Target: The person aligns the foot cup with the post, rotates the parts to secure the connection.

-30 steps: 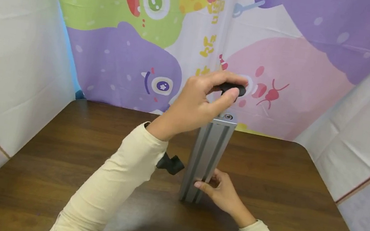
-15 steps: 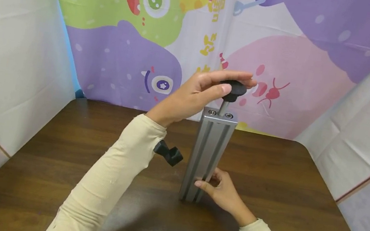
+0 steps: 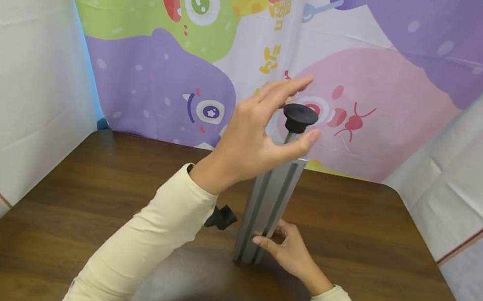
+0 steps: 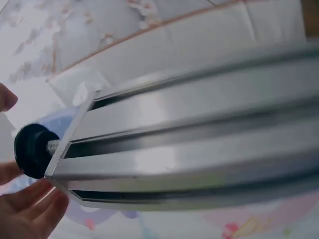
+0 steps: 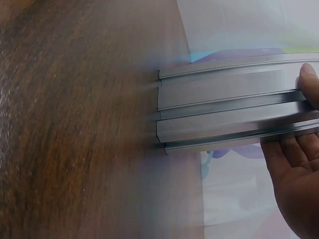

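Note:
An aluminium extrusion profile point(image 3: 269, 210) with grooved sides stands upright on the table. Out of its top end rises a threaded stud point(image 4: 52, 146) carrying a black levelling foot point(image 3: 299, 116), disc side up. My left hand point(image 3: 247, 143) is spread around this foot, thumb on the near side and fingers behind, with gaps visible between them and the disc. Low on the profile, my right hand point(image 3: 294, 251) grips it, thumb on the near face; in the right wrist view the fingers point(image 5: 294, 152) wrap the other side. The left hand hides part of the profile's top.
The brown wooden table point(image 3: 372, 239) extends around the profile's base. Behind it hangs a cartoon-print curtain point(image 3: 163, 84), with pale sheets point(image 3: 20, 55) at the sides. Black wrist mounts point(image 3: 221, 216) sit on both forearms.
My left hand went from gripping the foot to lying flat over it, then dropped slightly and spread apart around it. The right hand and the profile have stayed in place.

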`<state>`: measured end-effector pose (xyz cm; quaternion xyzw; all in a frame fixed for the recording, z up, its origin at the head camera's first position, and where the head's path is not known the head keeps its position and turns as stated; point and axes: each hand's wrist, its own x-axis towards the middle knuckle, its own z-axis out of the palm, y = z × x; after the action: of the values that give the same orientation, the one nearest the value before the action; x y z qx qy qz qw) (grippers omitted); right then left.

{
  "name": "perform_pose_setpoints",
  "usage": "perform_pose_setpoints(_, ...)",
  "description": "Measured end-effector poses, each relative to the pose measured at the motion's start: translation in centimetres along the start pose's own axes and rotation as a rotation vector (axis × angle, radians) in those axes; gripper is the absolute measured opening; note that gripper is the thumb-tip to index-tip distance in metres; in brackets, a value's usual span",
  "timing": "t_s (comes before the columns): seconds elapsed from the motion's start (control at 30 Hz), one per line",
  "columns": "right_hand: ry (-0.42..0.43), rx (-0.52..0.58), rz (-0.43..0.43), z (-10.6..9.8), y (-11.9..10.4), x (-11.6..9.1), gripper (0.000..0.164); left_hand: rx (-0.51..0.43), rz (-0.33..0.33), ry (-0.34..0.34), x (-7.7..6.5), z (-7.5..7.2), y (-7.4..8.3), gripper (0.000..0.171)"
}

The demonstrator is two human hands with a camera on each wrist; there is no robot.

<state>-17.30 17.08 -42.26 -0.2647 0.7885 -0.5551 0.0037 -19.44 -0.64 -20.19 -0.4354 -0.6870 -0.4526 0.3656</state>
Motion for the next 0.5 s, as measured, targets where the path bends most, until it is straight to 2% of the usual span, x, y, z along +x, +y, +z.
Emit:
perform_pose_setpoints(0.07, -0.003, 0.002, 0.0, -0.1, -0.1, 0.1, 0.023, 0.125, 0.029, 0.081, -0.3, 0.3, 0.3, 0.058)
perform_pose_setpoints(0.13, -0.003, 0.002, 0.004, -0.1, -0.2, 0.1, 0.022, 0.217, 0.037, 0.135, -0.5, 0.5, 0.5, 0.058)
perform_pose_setpoints(0.3, 0.006, -0.003, 0.015, -0.1, -0.2, 0.1, 0.02, 0.354, 0.016, 0.19, -0.3, 1.3, 0.7, 0.052)
perform_pose_setpoints(0.4, 0.007, 0.008, 0.017, -0.1, -0.2, 0.1, 0.02, 0.321, 0.019, 0.199, -0.1, 1.4, 0.6, 0.043)
perform_pose_setpoints(0.47, 0.006, 0.009, 0.015, 0.0, -0.2, 0.0, 0.02, 0.226, 0.021, 0.179, -0.1, 1.3, 0.3, 0.034)
perform_pose_setpoints(0.5, 0.008, 0.005, 0.014, -0.1, -0.2, 0.1, 0.02, 0.146, 0.014, 0.151, 0.0, 1.2, 0.1, 0.029)
